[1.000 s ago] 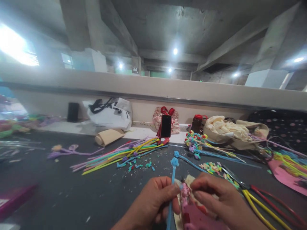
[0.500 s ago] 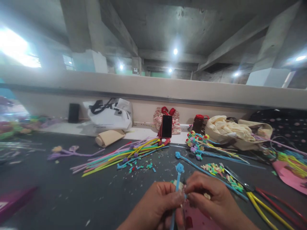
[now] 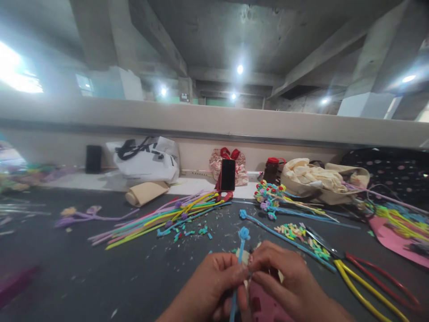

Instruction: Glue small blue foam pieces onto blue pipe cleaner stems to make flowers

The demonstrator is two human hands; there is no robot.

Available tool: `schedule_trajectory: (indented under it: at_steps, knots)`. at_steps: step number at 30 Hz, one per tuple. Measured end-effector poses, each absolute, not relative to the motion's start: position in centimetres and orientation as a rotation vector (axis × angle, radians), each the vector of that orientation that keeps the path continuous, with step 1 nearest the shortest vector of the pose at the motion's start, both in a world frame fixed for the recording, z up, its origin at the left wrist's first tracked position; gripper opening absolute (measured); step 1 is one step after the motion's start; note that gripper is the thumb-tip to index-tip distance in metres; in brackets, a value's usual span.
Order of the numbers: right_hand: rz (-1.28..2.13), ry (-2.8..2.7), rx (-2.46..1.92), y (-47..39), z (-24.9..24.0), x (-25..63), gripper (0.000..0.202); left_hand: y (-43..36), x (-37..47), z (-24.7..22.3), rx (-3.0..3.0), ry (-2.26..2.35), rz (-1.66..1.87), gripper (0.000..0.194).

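Note:
Between its thumb and fingers, my left hand [image 3: 217,279] pinches a blue fuzzy stem [image 3: 240,252] standing nearly upright, its top curled into a small blue knot. My right hand [image 3: 281,277] is closed against the left fingertips, beside the stem; what it pinches is too small to make out. Under the hands lies a pink sheet [image 3: 268,306], partly covered, with a pale scrap near the fingers. Another blue stem with a knotted tip [image 3: 278,235] lies on the dark table just beyond the right hand.
Scissors [image 3: 338,257] with red and yellow handles lie at right, beside cut pieces [image 3: 291,231]. Colourful stems [image 3: 150,221] lie left of centre, a knotted bunch [image 3: 271,197] right of centre. Behind stand a phone [image 3: 228,175], white bag [image 3: 147,161], jar [image 3: 271,171] and cloth bag [image 3: 318,179].
The whole view has shifted slightly, so objects appear further left and more of the scissors shows. Both hands keep nearly the same closed pose around the blue stem.

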State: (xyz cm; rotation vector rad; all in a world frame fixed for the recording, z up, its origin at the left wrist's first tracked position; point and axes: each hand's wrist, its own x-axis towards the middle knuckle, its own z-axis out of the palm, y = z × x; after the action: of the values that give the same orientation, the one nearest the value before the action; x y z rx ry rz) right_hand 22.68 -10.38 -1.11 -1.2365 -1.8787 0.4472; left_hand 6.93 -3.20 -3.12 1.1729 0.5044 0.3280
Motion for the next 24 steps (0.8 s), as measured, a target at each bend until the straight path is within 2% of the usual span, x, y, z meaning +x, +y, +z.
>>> schedule_trajectory:
  at_steps: [5, 8, 18, 24]
  knots:
    - [0.955, -1.359, -1.263, -9.7, -1.9, 22.6, 0.008, -3.2, 6.9, -3.1, 1.129, 0.589, 0.466, 0.034]
    - [1.081, -1.226, -1.263, -9.4, -2.3, 22.5, 0.014, -3.3, 7.0, -2.9, 1.124, 0.611, 0.472, 0.034]
    - [1.029, -1.238, -1.289, -9.1, -3.3, 22.3, 0.01, -3.6, 7.4, -2.9, 1.073, 0.64, 0.456, 0.039]
    - [0.593, -1.59, -1.423, -9.5, -2.9, 21.9, 0.008, -3.9, 7.5, -2.6, 1.14, 0.677, 0.484, 0.042]
